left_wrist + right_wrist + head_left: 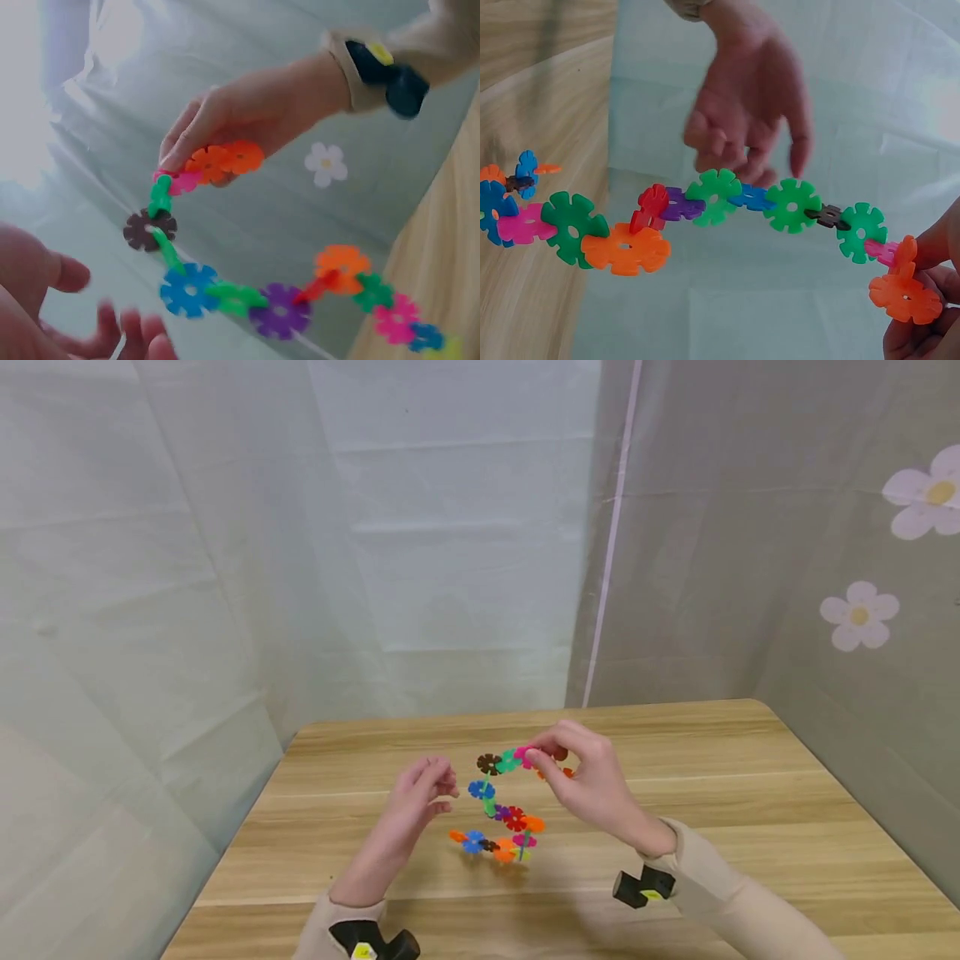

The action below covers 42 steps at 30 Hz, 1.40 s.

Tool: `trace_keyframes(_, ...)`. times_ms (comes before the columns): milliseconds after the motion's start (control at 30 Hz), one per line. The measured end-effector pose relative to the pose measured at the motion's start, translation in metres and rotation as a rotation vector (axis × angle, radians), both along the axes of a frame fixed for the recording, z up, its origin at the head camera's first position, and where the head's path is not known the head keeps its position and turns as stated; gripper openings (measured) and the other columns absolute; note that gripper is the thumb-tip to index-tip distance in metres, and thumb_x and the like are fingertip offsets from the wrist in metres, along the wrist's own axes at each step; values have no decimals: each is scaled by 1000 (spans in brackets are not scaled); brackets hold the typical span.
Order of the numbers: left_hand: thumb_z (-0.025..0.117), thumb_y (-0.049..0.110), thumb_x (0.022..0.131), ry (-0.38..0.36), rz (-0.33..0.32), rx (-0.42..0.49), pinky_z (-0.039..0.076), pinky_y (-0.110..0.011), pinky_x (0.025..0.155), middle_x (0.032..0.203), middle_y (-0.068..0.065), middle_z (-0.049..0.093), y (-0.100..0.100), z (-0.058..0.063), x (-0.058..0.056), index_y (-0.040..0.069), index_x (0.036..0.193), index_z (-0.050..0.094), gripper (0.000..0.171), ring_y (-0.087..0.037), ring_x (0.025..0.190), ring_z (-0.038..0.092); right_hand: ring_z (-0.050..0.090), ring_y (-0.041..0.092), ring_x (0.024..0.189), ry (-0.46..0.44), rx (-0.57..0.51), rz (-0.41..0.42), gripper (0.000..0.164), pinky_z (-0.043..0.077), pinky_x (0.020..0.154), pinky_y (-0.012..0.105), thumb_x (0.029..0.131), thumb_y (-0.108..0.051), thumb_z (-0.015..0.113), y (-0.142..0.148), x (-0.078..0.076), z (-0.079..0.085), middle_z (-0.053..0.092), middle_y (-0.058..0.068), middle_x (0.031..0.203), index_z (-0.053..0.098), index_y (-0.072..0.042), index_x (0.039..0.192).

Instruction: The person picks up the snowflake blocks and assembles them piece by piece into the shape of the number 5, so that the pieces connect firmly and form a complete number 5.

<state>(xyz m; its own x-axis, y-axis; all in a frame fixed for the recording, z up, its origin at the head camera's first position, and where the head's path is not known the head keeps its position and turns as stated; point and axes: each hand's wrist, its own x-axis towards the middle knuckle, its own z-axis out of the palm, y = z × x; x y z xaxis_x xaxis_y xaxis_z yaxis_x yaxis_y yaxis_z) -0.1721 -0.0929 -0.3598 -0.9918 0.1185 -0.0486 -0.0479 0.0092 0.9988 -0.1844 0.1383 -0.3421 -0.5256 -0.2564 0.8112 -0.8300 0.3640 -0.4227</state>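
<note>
A chain of interlocking plastic flower-shaped discs [482, 790] in many colours hangs in a winding line over the table. My right hand [588, 777] pinches it close to its upper end, where a pink disc [180, 182] and two orange discs [906, 298] join. From there the chain drops through green, brown and blue discs to a purple one [280, 310]. My left hand [416, 797] is held up just left of the chain, fingers loosely bent and holding nothing. Low over the wood, the lower end curves back toward the left, with an orange disc at its tip.
A wooden table [300, 827] lies under both hands. Pale sheeting [450, 543] hangs behind and on the left, and a greyer sheet with white flower prints [858, 616] hangs on the right. Each sleeve carries a small black wrist camera [645, 887].
</note>
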Motion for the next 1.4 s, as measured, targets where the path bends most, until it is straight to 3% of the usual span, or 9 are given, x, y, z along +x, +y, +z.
trace_keyframes(200, 38, 38, 103, -166, -332, -86, 44, -25, 69, 74, 3, 55, -10, -30, 9, 14, 67, 44, 44, -12, 72, 52, 47, 8, 66, 11, -29, -2, 14, 41, 59, 19, 82, 1, 73, 1, -2, 4, 62, -5, 72, 72, -12, 88)
trace_keyframes(433, 41, 46, 100, -337, -481, -81, 56, -27, 74, 82, -5, 64, 11, -71, 13, -5, 97, 60, 54, -12, 73, 63, 47, 8, 66, 27, -50, -22, 16, 41, 59, 21, 81, 2, 73, 3, -6, 9, 62, -5, 72, 72, -12, 89)
trace_keyframes(600, 45, 44, 100, -451, -460, 120, 50, -44, 98, 116, -30, 60, 21, -89, 14, -19, 129, 39, 70, -36, 105, 65, 47, 7, 65, 48, -57, -22, 16, 41, 59, 22, 81, 2, 73, 4, -8, 12, 62, -4, 71, 73, -12, 89)
trace_keyframes(700, 46, 42, 101, -508, -426, 355, 34, -49, 112, 140, -44, 32, 25, -95, 11, -19, 142, 13, 80, -51, 129, 43, 47, 8, 64, 45, -73, -27, 15, 41, 60, 20, 81, 2, 73, 5, -9, 14, 61, -4, 71, 73, -11, 89)
trace_keyframes(833, 43, 37, 103, -521, -363, 568, 20, -51, 118, 148, -45, 10, 33, -99, 6, -3, 150, -4, 78, -54, 141, 18, 48, 8, 65, 29, -90, -44, 14, 41, 61, 19, 82, 2, 73, 6, -10, 15, 61, -4, 70, 73, -10, 89)
trace_keyframes(1033, 40, 31, 104, -418, -312, 482, 22, -52, 118, 149, -44, 12, 41, -105, 3, -6, 150, 4, 69, -51, 142, 20, 48, 7, 64, -1, -108, -82, 13, 42, 60, 22, 82, 1, 72, 9, -11, 11, 61, -3, 70, 73, -10, 89)
trace_keyframes(1167, 49, 27, 100, -372, -264, 416, 28, -52, 115, 144, -40, 29, 40, -107, 4, -8, 141, 25, 59, -49, 137, 32, 49, 7, 62, -80, -160, -119, 10, 44, 59, 20, 82, 5, 71, 10, -10, 10, 62, 1, 70, 72, -4, 87)
trace_keyframes(1300, 58, 25, 96, -341, -221, 378, 35, -50, 112, 126, -20, 56, 36, -106, 5, -1, 122, 36, 42, -36, 123, 55, 51, 9, 60, -203, -218, -149, 5, 46, 56, 22, 85, 6, 67, 10, -2, 17, 64, 10, 73, 69, 3, 89)
trace_keyframes(1400, 59, 21, 95, -326, -198, 356, 42, -44, 108, 111, -7, 60, 31, -105, 4, 0, 119, 32, 42, -23, 107, 63, 51, 10, 59, -268, -242, -162, 5, 45, 54, 24, 88, 4, 65, 12, -1, 19, 65, 15, 75, 69, 5, 91)
